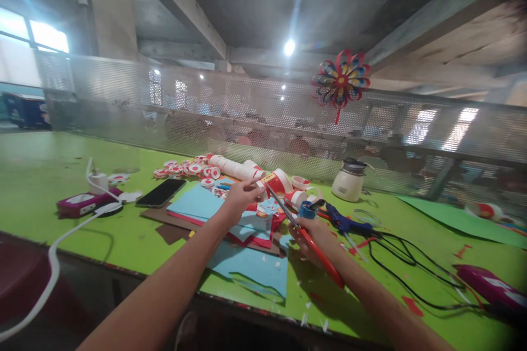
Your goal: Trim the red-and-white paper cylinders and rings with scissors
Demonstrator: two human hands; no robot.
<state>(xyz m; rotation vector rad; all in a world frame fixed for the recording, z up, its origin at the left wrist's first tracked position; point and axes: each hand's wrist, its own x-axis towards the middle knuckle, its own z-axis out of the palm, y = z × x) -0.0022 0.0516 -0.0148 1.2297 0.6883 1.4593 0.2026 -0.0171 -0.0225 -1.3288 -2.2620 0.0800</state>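
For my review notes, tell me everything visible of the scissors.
The scissors have long orange-red handles, apparently plastic, and slim grey blades that look metal. The right hand grips them above the green table, slanted, the blades pointing forward and left toward a red-and-yellow paper cup by the left hand. Whether the blades are parted or touch the cup is unclear.

On the table (37,175), stacked paper (195,203) lies between a phone (162,193), left, and a glue gun (346,223), right.
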